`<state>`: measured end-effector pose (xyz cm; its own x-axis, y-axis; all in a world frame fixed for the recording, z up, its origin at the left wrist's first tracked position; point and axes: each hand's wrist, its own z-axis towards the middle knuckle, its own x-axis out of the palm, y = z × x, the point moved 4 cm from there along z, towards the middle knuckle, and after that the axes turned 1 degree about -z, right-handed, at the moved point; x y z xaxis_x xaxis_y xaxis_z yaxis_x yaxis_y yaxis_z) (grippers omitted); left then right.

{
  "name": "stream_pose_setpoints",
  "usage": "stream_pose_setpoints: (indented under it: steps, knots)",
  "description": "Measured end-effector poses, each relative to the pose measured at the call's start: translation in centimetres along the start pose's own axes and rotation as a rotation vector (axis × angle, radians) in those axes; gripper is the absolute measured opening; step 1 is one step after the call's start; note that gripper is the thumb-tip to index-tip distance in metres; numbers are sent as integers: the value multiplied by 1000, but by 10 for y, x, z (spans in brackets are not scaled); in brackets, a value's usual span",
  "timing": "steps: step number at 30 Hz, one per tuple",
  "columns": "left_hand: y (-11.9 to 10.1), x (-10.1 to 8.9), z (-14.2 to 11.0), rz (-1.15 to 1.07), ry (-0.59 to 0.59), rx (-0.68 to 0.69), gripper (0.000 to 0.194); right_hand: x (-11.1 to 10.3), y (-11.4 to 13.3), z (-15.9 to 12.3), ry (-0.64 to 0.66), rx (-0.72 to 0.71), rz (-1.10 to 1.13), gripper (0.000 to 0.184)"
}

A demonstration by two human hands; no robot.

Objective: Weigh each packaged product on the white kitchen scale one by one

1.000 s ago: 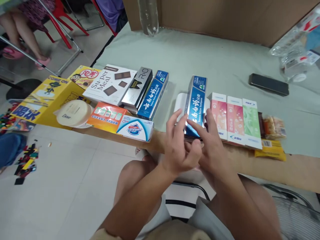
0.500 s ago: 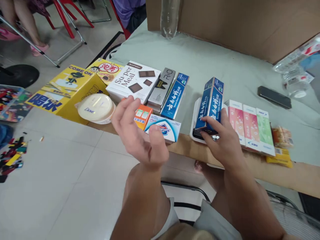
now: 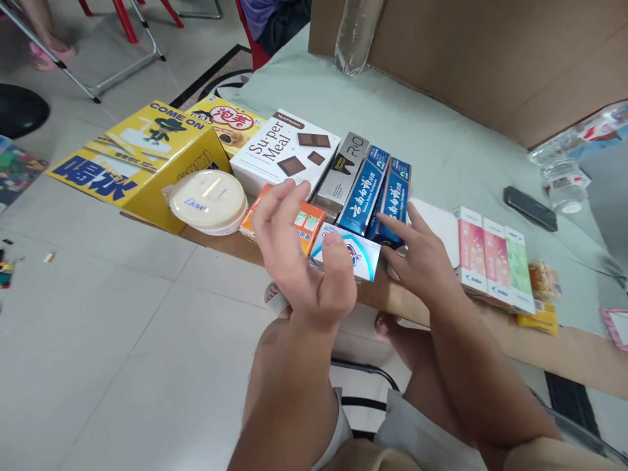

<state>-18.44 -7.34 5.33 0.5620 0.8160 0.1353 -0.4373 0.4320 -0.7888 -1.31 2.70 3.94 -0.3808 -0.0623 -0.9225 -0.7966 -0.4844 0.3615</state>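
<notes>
My right hand (image 3: pixel 424 261) grips the near end of a blue toothpaste box (image 3: pixel 396 193), fingers on its top and side. This box lies right beside a second blue toothpaste box (image 3: pixel 366 190), next to a silver box (image 3: pixel 343 173). My left hand (image 3: pixel 304 261) hovers, fingers curved and apart, with nothing in it. Behind it, partly hidden, are an orange box (image 3: pixel 310 222) and a white soap box (image 3: pixel 367 255) at the table's front edge. A white chocolate-pictured box (image 3: pixel 282 154) and a round cream tub (image 3: pixel 209 199) lie to the left.
Yellow boxes (image 3: pixel 142 150) stand at the table's left end. Right of my right hand are a white flat container (image 3: pixel 441 229), pink and green boxes (image 3: pixel 495 255), small snack packs (image 3: pixel 540 317) and a black phone (image 3: pixel 530 208). Plastic bottles (image 3: pixel 564 176) lie by the cardboard panel (image 3: pixel 466 65).
My right hand has brought the toothpaste box leftward, off the white container, to lie against the other toothpaste box. My left hand stays raised and open. The view has shifted slightly.
</notes>
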Motion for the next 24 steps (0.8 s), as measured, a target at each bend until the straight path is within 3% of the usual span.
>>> stream_pose_setpoints:
  steps: [3, 10, 14, 18, 24]
  knots:
    - [-1, 3, -1, 14, -2, 26, 39, 0, -7, -2, 17, -37, 7, 65]
    - [-4, 10, -5, 41, 16, 91, 35, -5, -21, -15, -16, -106, -9, 44]
    - [-23, 23, -17, 16, 36, 166, 28, -8, -24, -24, -5, -145, 94, 44]
    - [-53, 55, -43, -109, 94, 324, 20, -32, -36, -35, -112, -143, 161, 35]
    - [-70, 123, -95, -195, 380, 292, 14, -79, -95, -60, -386, 16, 202, 25]
